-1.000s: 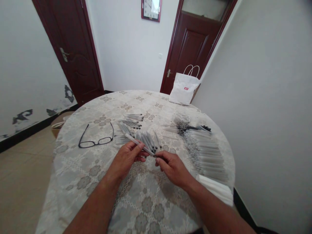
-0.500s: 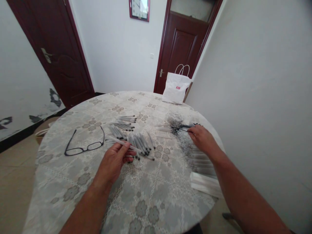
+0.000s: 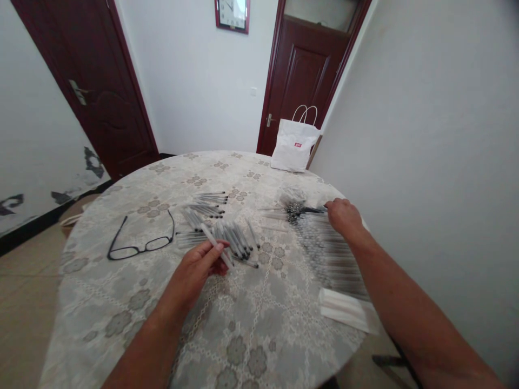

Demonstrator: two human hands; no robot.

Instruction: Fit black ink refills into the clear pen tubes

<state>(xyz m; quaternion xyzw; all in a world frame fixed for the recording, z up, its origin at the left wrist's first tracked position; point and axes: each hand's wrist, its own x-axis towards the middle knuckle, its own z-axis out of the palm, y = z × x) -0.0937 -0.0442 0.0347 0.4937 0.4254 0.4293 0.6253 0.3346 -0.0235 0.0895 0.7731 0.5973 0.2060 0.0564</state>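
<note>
My left hand (image 3: 208, 259) pinches a translucent pen barrel (image 3: 213, 243) between thumb and fingers, tilted over the tablecloth. Just beyond it lies a pile of pens (image 3: 235, 239) with clear barrels and dark ends; several more pens (image 3: 205, 206) lie behind. Over on the right, the fingers of my right hand (image 3: 344, 216) are closed at the end of a heap of small black pen parts (image 3: 295, 210). A dark bit shows at its fingertips, too small to name. Below that hand, rows of clear tubes (image 3: 332, 254) spread out, partly behind my forearm.
Dark-framed glasses (image 3: 140, 248) lie unfolded on the left of the round table, which has a patterned tablecloth (image 3: 141, 335). A white paper bag (image 3: 295, 146) stands at the far edge. A white bundle (image 3: 344, 308) lies near the right edge, and crumpled clear plastic (image 3: 294, 194) behind the black parts.
My right hand has moved a little to the right, off the black parts' middle. In my left hand the pen barrel has turned to a steeper slant, and that hand has shifted slightly right.
</note>
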